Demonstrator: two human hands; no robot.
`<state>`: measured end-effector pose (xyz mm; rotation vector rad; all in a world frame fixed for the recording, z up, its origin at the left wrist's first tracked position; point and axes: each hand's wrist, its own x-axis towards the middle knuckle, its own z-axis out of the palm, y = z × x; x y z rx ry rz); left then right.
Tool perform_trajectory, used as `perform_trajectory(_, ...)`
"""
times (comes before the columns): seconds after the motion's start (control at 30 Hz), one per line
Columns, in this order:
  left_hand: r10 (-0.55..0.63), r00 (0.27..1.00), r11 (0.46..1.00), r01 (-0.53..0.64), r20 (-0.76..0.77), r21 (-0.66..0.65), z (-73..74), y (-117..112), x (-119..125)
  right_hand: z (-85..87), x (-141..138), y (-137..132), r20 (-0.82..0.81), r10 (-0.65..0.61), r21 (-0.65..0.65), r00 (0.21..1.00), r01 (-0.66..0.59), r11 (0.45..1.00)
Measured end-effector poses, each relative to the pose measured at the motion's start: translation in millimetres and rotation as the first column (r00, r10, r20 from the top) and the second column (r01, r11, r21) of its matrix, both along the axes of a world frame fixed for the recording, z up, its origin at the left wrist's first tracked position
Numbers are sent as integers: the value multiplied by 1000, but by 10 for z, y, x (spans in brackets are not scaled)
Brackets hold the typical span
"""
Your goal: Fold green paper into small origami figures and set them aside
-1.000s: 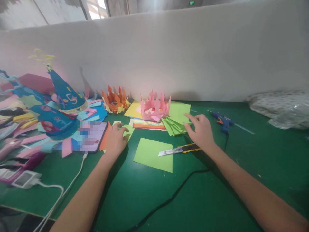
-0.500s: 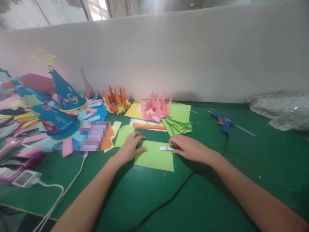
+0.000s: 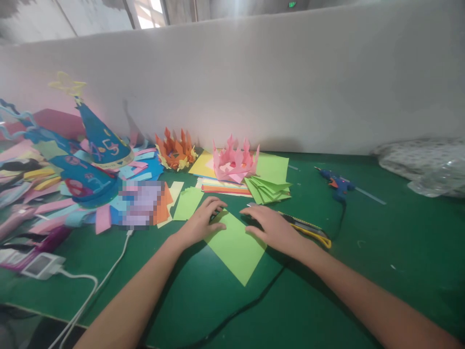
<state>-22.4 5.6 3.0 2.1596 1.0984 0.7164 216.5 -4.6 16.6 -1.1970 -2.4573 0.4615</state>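
A light green sheet of paper (image 3: 237, 249) lies turned on the table, one corner pointing toward me. My left hand (image 3: 204, 220) rests at its upper left edge, fingers apart and slightly bent, thumb on the paper. At the upper right edge is my right hand (image 3: 272, 225), thumb and fingers spread, thumb touching the sheet. A yellow-and-black utility knife (image 3: 313, 231) lies beyond the right hand, partly covered by it. A silvery tip shows past those fingers.
Behind the hands stand a pink paper crown (image 3: 236, 165) and an orange crown (image 3: 176, 152). Green folded papers (image 3: 267, 190) lie nearby. A blue glue gun (image 3: 336, 183) is at right, its cord running off. Cone hats (image 3: 105, 138) and paper strips crowd the left, with white cables (image 3: 119, 257).
The green sheet has turned so a corner points toward me. A whitish piece at my right fingers is gone from sight, those fingers have spread, and the utility knife now shows.
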Motion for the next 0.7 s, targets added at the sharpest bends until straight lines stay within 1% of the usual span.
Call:
perform_trajectory(0.07, -9, 999, 1000, 8, 47, 2, -39, -4, 39, -37, -53, -35, -35, -6, -19, 999, 5, 1000)
perform_trajectory(0.13, 4, 998, 1000, -5, 55, 30, -71, -5, 76, -75, -94, -59, -61, -11, -17, 998, 10, 1000)
perform_trajectory(0.2, 46, 999, 994, -48, 24, 103, -92, -2, 107, -114, -124, -78, -52, 1, 7, 999, -1, 1000)
perform_trajectory(0.3, 148, 988, 967, -136, -39, 216, -112, 10, 129, -164, -152, -101, 3, 27, 28, 1000, -27, 999)
perform_trajectory(0.4, 195, 975, 954, -164, -105, 251, -122, 18, 125, -178, -167, -118, 16, 42, -2, 999, -42, 999)
perform_trajectory(0.47, 193, 973, 955, -157, -129, 251, -118, 17, 123, -168, -174, -127, -27, 60, -36, 998, -61, 997)
perform_trajectory(0.57, 164, 979, 965, -134, -118, 224, -90, 9, 135, -155, -182, -133, -163, 80, -88, 983, -95, 992)
perform_trajectory(0.63, 139, 985, 979, -120, -102, 167, -65, 3, 149, -164, -181, -123, -282, 44, -126, 958, -83, 989)
perform_trajectory(0.7, 151, 986, 986, -145, -64, 85, -44, 1, 157, -189, -169, -96, -398, -48, -183, 916, -28, 983)
